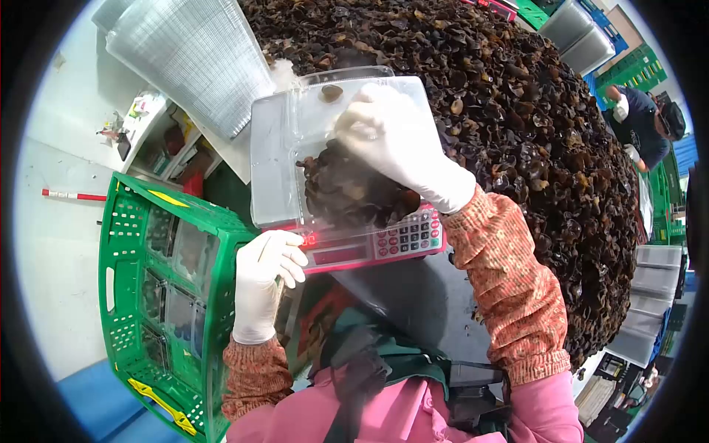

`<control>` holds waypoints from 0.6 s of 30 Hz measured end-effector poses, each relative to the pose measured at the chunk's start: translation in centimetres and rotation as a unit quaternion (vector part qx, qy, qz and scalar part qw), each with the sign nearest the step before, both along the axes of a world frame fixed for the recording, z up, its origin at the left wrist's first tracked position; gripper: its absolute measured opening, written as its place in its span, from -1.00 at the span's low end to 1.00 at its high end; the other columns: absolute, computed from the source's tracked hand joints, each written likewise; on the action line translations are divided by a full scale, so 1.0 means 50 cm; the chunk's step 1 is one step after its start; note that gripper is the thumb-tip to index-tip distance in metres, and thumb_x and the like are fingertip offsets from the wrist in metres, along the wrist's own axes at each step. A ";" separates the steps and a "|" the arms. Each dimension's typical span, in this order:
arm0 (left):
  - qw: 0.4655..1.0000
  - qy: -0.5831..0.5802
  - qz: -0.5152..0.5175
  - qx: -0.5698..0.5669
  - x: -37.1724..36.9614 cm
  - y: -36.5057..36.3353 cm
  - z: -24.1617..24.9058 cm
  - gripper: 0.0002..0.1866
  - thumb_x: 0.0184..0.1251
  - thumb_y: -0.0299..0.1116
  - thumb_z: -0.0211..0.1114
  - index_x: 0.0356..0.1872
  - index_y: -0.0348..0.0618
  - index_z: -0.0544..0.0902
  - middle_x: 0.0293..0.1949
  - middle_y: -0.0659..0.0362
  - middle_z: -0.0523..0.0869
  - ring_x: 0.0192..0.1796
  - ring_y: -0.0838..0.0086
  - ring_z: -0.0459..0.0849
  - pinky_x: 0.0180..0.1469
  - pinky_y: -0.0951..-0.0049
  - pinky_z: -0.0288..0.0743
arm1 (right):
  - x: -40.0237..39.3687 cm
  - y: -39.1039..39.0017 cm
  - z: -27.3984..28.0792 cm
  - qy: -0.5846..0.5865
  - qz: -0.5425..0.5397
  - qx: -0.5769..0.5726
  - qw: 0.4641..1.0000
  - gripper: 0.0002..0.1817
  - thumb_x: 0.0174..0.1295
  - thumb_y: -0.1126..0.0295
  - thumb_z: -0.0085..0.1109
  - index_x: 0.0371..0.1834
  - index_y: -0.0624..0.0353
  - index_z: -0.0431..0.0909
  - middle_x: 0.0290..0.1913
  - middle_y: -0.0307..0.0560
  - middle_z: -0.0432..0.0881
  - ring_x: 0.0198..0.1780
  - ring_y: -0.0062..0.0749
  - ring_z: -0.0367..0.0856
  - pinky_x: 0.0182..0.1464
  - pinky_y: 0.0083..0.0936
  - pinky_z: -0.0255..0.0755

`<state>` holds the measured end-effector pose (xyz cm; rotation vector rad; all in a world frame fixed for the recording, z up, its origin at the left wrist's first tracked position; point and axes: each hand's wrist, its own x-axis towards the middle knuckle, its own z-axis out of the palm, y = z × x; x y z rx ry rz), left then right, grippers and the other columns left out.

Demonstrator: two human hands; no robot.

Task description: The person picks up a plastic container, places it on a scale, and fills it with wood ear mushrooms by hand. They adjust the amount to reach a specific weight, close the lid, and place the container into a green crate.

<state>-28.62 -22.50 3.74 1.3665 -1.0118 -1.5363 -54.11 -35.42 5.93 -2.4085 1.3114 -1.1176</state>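
Observation:
A pink digital scale [343, 254] carries a clear plastic clamshell box [301, 125] with its lid laid open. Dark brown fungus-like pieces [351, 188] fill the near half of the box, and one small piece [331, 92] lies on the far half. My right hand [391, 133], in a white glove, is over the box with its fingers bent together; motion blur hides what they may hold. At the scale's lower left edge is my gloved left hand [267, 269], fingers curled, near a thin edge under them that I cannot make out.
A huge heap of dark pieces [517, 118] covers the table ahead and right. Stacked clear boxes [188, 55] stand at upper left. A green crate [166, 199] with packed boxes sits at left. Another person [646, 122] works at far right, beyond the heap.

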 end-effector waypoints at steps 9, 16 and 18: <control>0.993 -0.037 0.035 -0.108 0.000 -0.001 0.006 -0.71 0.66 -0.33 0.08 -0.11 -0.35 0.68 -0.43 0.14 0.70 -0.52 0.63 0.61 -0.48 0.67 0.37 | -0.022 0.039 0.043 -0.130 -0.013 0.099 0.986 -0.73 0.27 0.25 0.39 -0.12 0.22 0.71 -0.10 -0.11 0.70 -0.02 -0.36 0.68 0.09 -0.38 0.55; 0.984 -0.094 0.053 -0.145 -0.005 0.014 0.032 -0.73 0.68 -0.38 0.05 -0.10 -0.35 0.69 -0.41 0.15 0.71 -0.51 0.62 0.60 -0.44 0.63 0.40 | 0.016 0.035 0.023 -0.085 0.000 0.042 0.995 -0.82 0.23 0.28 0.36 -0.24 0.15 0.68 -0.25 -0.01 0.63 -0.11 -0.12 0.66 0.01 -0.26 0.57; 0.982 -0.109 0.059 -0.142 0.006 0.018 0.026 -0.73 0.68 -0.39 0.05 -0.09 -0.35 0.69 -0.40 0.15 0.71 -0.50 0.62 0.59 -0.44 0.62 0.41 | -0.032 0.073 0.050 -0.273 -0.026 0.214 0.938 -0.82 0.41 0.31 0.25 -0.13 0.19 0.72 -0.13 -0.11 0.73 -0.09 -0.34 0.69 0.05 -0.41 0.55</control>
